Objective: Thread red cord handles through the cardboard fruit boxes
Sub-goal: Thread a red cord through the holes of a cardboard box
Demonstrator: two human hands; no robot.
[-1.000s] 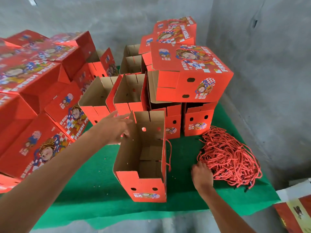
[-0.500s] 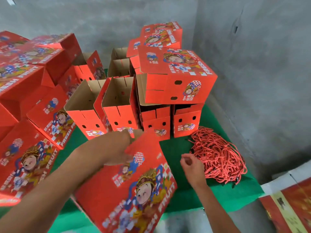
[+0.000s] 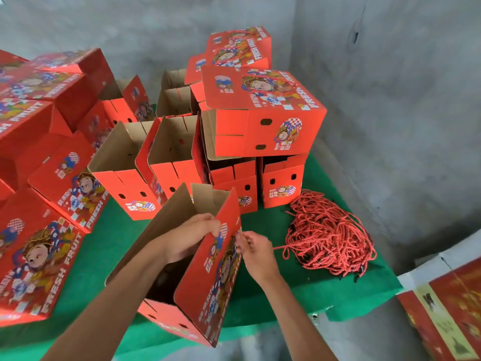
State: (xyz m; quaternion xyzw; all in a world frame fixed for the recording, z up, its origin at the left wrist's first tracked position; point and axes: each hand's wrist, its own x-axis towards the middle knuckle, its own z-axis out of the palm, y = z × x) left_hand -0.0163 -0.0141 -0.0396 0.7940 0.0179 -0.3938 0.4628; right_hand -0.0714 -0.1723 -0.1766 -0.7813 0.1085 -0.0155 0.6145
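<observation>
Nearest us, we hold an open fruit box (image 3: 208, 277) tilted at the front edge of the green table (image 3: 299, 290), its printed side panel turned to the right; our left hand (image 3: 190, 238) reaches inside the box, fingers curled over the top edge of that panel and gripping it; our right hand (image 3: 256, 250) sits just outside the same panel, fingertips pinched on the end of one red cord (image 3: 279, 247), which we press against the cardboard near the top. We judge this to be the start of threading, the cord tip meeting a handle hole; the hole itself is hidden behind our fingers, so we cannot tell whether the tip has gone in. The next move, as we read it, calls for pushing the tip through and catching it inside with the left hand, while keeping the panel steady.

The cord runs right to the tangled pile of red cords (image 3: 328, 235) lying on the table; a snag there could drag on the pull.

Farther back stand rows of open boxes (image 3: 171, 162); a closed box (image 3: 263, 113) rests on two of them; more boxes are stacked at left (image 3: 39, 256) against the grey wall (image 3: 390, 100).
</observation>
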